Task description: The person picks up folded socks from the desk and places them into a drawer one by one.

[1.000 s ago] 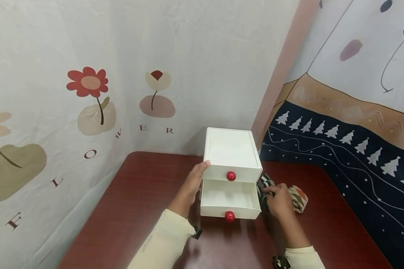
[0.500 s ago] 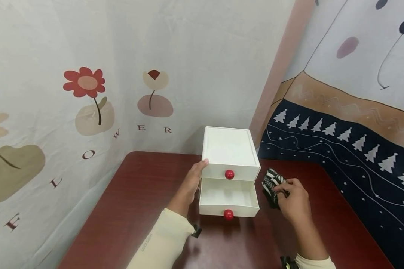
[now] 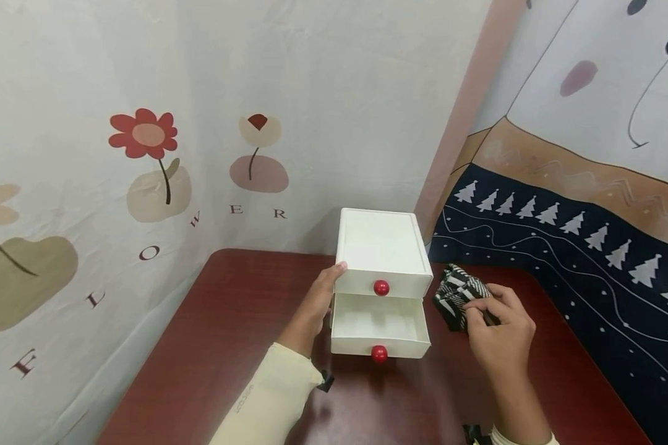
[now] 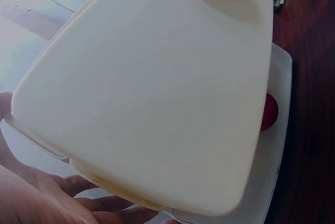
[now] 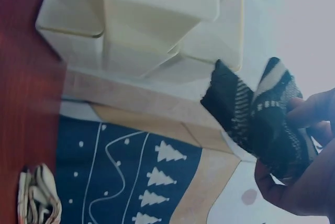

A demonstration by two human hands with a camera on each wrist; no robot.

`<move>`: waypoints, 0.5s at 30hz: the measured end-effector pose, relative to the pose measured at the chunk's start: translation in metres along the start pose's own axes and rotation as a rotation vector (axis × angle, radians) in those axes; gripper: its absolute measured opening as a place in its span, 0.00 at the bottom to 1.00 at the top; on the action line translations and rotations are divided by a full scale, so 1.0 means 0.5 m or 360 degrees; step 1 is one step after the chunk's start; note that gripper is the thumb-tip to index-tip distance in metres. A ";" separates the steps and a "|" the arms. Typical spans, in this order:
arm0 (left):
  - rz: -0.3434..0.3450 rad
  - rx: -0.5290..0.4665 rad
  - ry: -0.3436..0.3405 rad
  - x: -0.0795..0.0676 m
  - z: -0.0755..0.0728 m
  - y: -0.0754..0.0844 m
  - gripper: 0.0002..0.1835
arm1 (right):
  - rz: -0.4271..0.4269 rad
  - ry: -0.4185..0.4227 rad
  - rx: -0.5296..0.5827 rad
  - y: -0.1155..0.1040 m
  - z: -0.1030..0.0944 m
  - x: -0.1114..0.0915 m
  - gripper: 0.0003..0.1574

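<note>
A white two-drawer unit point(image 3: 384, 244) stands on the table, its lower drawer point(image 3: 381, 330) pulled out and showing bare inside. My left hand point(image 3: 316, 303) holds the unit's left side, thumb at the front top corner; the left wrist view shows the fingers point(image 4: 112, 203) along the side wall. To the right of the unit, my right hand point(image 3: 503, 327) pinches a black-and-white patterned folded cloth point(image 3: 456, 295) between thumb and fingers. In the right wrist view the cloth point(image 5: 256, 114) is held up off the table with two ends sticking out.
Both drawers bear red knobs point(image 3: 381, 288). A rolled beige cloth with coloured pattern point(image 5: 39, 195) lies on the dark red table point(image 3: 245, 309); in the head view my right hand hides it. Printed fabric walls point(image 3: 334, 93) close off the back and right.
My right hand has picked up the black-and-white cloth from beside the unit and moved right with it. My left hand and the drawers stay as they were.
</note>
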State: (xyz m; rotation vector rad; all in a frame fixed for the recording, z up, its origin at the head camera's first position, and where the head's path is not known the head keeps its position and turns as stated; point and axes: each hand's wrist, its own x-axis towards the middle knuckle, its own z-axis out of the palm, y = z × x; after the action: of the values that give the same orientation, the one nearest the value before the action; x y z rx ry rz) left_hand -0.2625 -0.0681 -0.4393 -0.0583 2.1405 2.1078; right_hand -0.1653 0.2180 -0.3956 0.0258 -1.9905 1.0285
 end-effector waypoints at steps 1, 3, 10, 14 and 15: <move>0.0003 0.0006 -0.0002 0.000 0.000 0.000 0.44 | -0.0022 0.0012 0.0060 -0.004 0.003 0.000 0.14; -0.0001 0.0006 0.0000 0.001 -0.002 0.000 0.44 | -0.0072 0.0002 0.0170 -0.010 0.010 -0.002 0.16; -0.0012 0.0009 0.0011 0.000 -0.002 -0.002 0.44 | -0.0184 -0.0263 0.0350 -0.021 0.046 -0.017 0.20; 0.0001 0.0016 -0.0006 0.000 -0.001 -0.003 0.44 | -0.0114 -0.0435 0.0394 -0.023 0.067 -0.025 0.21; 0.0007 0.0018 -0.0008 0.000 -0.001 -0.002 0.44 | -0.0111 -0.0467 0.0399 -0.024 0.072 -0.026 0.21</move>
State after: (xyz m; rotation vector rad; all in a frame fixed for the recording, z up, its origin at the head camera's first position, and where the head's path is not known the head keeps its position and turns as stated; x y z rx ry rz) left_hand -0.2626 -0.0687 -0.4403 -0.0474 2.1514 2.0959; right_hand -0.1776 0.1814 -0.4070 0.3995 -2.0884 1.2815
